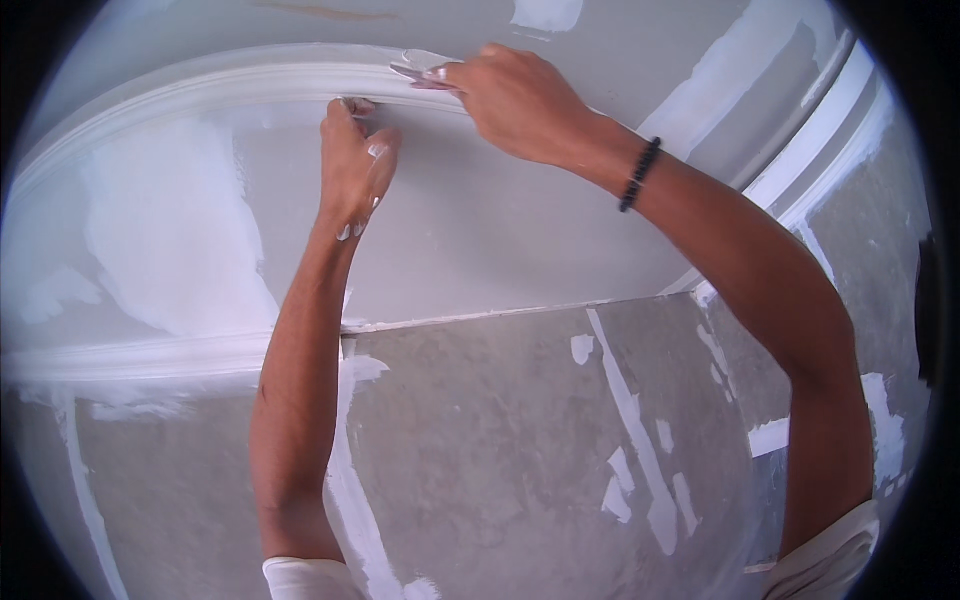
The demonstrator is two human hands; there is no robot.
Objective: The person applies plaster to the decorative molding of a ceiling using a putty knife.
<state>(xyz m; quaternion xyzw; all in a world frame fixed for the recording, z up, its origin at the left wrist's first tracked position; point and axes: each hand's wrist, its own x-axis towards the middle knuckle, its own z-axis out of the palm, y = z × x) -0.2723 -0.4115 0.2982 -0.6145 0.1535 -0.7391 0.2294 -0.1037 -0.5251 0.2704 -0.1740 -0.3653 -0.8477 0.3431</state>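
Observation:
Both my arms reach up to a long white cornice moulding (250, 85) that runs across the grey ceiling panels. My right hand (520, 105), with a black beaded bracelet (641, 175) at the wrist, is closed around a small putty knife (418, 76). Its blade points left and lies against the moulding's face, with white compound around it. Below and left of it, my left hand (358, 155) has its fingers curled at the moulding's lower edge. White smears mark that hand's thumb side and wrist. Whatever its fingers hold, if anything, is hidden.
White filler patches (160, 220) cover parts of the ceiling panel. Another white moulding (140, 360) runs along the wall top at left, and more trim (810, 140) stands at upper right. The grey wall (500, 430) below carries strips of white compound (635, 430).

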